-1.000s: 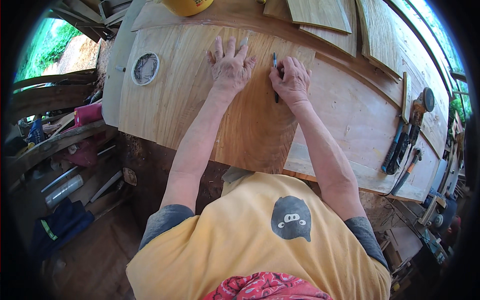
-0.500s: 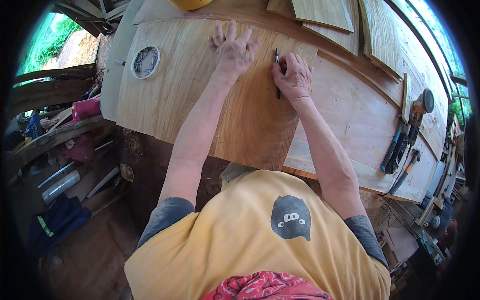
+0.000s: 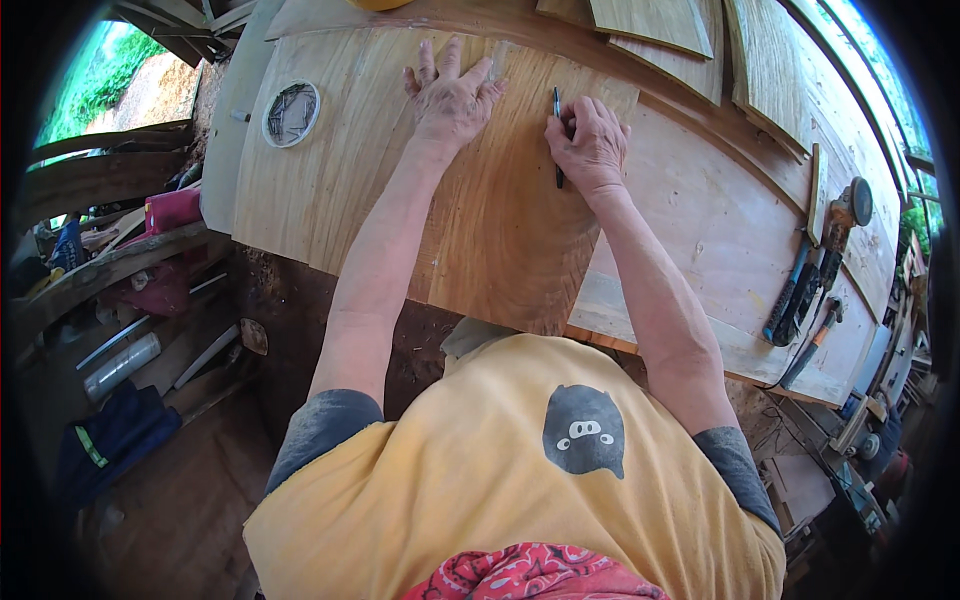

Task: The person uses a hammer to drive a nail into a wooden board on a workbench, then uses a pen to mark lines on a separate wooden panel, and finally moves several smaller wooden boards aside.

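A left hand (image 3: pixel 447 105) spreads its fingers wide across wood (image 3: pixel 500 230). A right hand (image 3: pixel 592 145) curls around one pen (image 3: pixel 557 101); one round dish (image 3: pixel 318 114) sits left.

Board (image 3: pixel 510 200) free between left hand (image 3: pixel 452 105) and pen (image 3: pixel 557 108); in view, tub (image 3: pixel 316 118) blocks 10 o'clock, planks (image 3: pixel 655 25) 1, hammer (image 3: pixel 818 337) 3.

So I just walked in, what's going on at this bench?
A person in a yellow shirt leans over a wooden panel at the bench. The left hand rests on it with fingers spread. The right hand is curled near the panel's right edge, its thumb at a black pen; whether it grips the pen is unclear. A round white dish of what look like nails sits toward the left, and a hammer lies off to the right.
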A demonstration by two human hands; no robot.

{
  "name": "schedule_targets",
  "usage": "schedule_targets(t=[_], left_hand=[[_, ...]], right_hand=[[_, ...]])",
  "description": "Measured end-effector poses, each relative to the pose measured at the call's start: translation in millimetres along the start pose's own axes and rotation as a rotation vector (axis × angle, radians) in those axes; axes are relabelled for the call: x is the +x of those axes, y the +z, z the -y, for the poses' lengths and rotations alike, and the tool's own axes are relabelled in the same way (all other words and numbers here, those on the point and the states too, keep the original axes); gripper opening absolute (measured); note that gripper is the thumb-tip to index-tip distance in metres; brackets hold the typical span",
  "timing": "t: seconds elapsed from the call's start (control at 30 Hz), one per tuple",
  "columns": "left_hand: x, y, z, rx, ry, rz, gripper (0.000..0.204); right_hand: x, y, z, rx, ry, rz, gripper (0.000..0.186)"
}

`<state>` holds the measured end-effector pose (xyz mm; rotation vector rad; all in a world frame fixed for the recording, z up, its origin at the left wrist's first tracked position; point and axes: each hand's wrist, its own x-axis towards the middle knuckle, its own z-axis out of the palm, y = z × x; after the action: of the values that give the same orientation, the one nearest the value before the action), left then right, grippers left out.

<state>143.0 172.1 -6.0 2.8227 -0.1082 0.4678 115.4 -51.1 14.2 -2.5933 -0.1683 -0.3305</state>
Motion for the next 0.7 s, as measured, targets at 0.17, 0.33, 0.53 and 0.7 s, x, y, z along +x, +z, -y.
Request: schedule_targets(t=[0.17, 0.33, 0.53, 0.7], left_hand=[[-28, -8, -16, 0.029, 0.116, 0.066, 0.050], [-41, -19, -17, 0.013, 0.033, 0.047, 0.051], [-30, -9, -10, 0.045, 0.106, 0.002, 0.051], [-38, -19, -17, 0.075, 0.140, 0.118, 0.055]], right_hand=[[1, -2, -9, -0.004, 0.017, 0.003, 0.019], [-1, -2, -5, -0.017, 0.018, 0.010, 0.020], [1, -1, -7, 0.019, 0.003, 0.001, 0.018], [0, -3, -13, -0.004, 0.030, 0.020, 0.018]])
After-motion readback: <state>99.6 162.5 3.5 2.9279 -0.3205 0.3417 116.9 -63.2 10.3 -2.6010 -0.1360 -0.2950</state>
